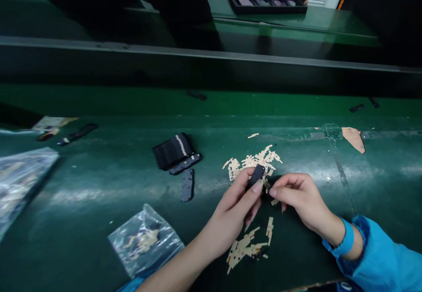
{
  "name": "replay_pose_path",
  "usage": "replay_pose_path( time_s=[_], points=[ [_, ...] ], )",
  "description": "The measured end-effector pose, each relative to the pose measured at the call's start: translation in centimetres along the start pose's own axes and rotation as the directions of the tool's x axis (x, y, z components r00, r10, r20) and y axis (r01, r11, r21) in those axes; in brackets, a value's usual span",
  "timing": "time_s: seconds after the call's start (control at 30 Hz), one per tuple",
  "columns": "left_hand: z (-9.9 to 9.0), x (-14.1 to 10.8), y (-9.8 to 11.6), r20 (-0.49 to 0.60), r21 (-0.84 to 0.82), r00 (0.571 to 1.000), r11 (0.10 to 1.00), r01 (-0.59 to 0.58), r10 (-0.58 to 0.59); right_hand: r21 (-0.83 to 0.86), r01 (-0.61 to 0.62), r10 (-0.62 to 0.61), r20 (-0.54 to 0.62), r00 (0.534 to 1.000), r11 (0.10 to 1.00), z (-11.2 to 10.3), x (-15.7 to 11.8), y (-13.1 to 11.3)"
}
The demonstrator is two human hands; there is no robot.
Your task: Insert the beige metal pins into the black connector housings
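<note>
Over the pale pile's (234, 169) near side, my left hand (232, 213) pinches the dark plate (254, 178), probably light, stiff, best edge-held; my right hand (302, 196) is nearly pinched closed, contents unclear to me.

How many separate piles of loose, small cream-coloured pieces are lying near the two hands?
2. The far pile lies just beyond the left hand, which hides part of it. The near pile lies closer to the camera, right of the left forearm.
</note>
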State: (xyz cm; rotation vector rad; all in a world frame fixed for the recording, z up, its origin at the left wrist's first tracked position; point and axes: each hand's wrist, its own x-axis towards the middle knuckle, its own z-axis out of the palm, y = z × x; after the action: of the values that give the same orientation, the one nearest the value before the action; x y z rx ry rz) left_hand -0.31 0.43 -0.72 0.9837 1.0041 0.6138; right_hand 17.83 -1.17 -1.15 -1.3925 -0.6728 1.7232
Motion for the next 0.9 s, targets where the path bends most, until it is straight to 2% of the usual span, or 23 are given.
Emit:
replay_pose_path(
  time_s=[0.13, 0.33, 0.43, 0.53, 0.6, 0.77, 0.9],
  points=[
    [0.3, 0.0, 0.4, -0.017, 0.031, 1.0, 0.999, 0.013, -0.012, 0.084, -0.025, 0.021, 0.05, 0.999, 0.996, 0.0, -0.1, 0.3],
    [0.9, 0.2, 0.5, -0.022, 0.07, 0.999, 0.996, -0.046, 0.048, 0.165, -0.058, 0.04, 0.11, 0.993, 0.985, 0.0, -0.3, 0.5],
    [0.8, 0.3, 0.1, -0.018, 0.033, 1.0, 0.999, -0.003, 0.004, 0.169, -0.049, 0.03, 0.11, 0.993, 0.984, 0.0, -0.2, 0.3],
    [0.4, 0.5, -0.1, -0.048, -0.077, 0.997, 0.995, 0.064, -0.068, 0.145, -0.019, 0.01, 0.056, 0.998, 0.989, -0.1, -0.1, 0.0],
    [0.1, 0.6, -0.1, -0.07, -0.1, 0.996, 0.994, 0.052, -0.059, 0.103, 0.018, -0.016, -0.011, 1.0, 0.995, -0.3, 0.0, -0.1],
    [0.0, 0.4, 0.5, -0.049, -0.026, 0.999, 1.0, 0.009, -0.01, -0.051, 0.108, -0.114, -0.141, 0.983, 0.993, -0.6, 0.2, -0.2],
    [0.3, -0.3, 0.5, -0.016, 0.035, 1.0, 0.999, 0.022, -0.021, -0.1, 0.141, -0.156, -0.164, 0.974, 0.985, -0.5, 0.3, -0.1]
  ],
)
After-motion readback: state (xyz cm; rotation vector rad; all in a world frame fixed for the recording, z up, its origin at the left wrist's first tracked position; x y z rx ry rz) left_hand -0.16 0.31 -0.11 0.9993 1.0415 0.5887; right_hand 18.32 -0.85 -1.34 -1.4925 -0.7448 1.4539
